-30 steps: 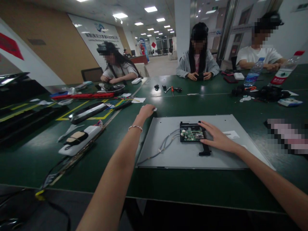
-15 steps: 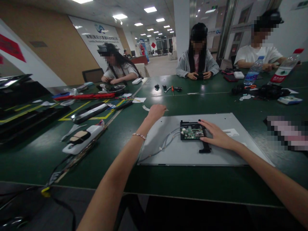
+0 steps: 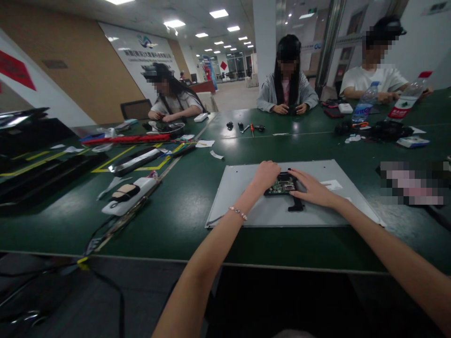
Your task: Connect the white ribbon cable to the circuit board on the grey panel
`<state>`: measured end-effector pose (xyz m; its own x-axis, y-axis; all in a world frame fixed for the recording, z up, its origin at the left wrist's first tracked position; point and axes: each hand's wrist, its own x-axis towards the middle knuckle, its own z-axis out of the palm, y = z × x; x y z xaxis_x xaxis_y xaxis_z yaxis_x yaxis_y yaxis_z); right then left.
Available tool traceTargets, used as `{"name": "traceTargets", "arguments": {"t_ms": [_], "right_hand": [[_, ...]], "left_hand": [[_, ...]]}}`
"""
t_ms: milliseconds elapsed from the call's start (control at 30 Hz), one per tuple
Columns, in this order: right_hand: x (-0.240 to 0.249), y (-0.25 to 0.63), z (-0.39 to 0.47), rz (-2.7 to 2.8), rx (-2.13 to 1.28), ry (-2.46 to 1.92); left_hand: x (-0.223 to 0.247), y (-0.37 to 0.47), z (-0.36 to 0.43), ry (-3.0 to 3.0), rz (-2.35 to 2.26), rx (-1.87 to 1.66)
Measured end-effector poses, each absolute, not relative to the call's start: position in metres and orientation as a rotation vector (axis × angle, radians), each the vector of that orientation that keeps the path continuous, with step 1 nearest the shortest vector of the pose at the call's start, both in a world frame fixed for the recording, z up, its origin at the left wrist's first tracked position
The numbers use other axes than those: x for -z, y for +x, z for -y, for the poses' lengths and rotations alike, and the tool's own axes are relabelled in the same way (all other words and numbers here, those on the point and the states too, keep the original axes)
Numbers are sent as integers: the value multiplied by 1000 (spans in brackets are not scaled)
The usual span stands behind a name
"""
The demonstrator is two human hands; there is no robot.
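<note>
A flat pale-grey panel lies on the green table before me. On it sits a black plastic frame with a green circuit board inside. My right hand spans the frame's right side, fingertips at its upper edge and thumb at its lower edge. Over the frame's upper left corner is my left hand, fingers closed and pointing down; what they hold, if anything, is hidden. A black bracket piece rests just below the frame. Grey cables run out at the panel's lower left, partly behind my left forearm.
A white device with a strapped pad and cables lies to the left. Toward the back are a red-handled screwdriver, a wrench and small black parts. Bottles stand at the right. Several people sit across the table.
My left hand has moved right, from beside the panel's upper left corner to the frame's corner. A paper strip it was near now lies alone on the table. My right hand stays at the frame.
</note>
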<state>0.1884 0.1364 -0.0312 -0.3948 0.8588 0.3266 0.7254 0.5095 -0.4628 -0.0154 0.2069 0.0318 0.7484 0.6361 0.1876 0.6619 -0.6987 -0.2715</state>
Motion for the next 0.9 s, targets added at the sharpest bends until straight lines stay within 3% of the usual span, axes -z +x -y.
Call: {"name": "traceTargets", "arguments": {"t_ms": [533,900], "right_hand": [[19,180,-127,2268,-307,-1321],[14,175,-122,2328,-299,-1265]], "left_hand": [[-8,-30,-225,-2890,1208,438],[-9,-35,-217,-2898,1218,406]]}}
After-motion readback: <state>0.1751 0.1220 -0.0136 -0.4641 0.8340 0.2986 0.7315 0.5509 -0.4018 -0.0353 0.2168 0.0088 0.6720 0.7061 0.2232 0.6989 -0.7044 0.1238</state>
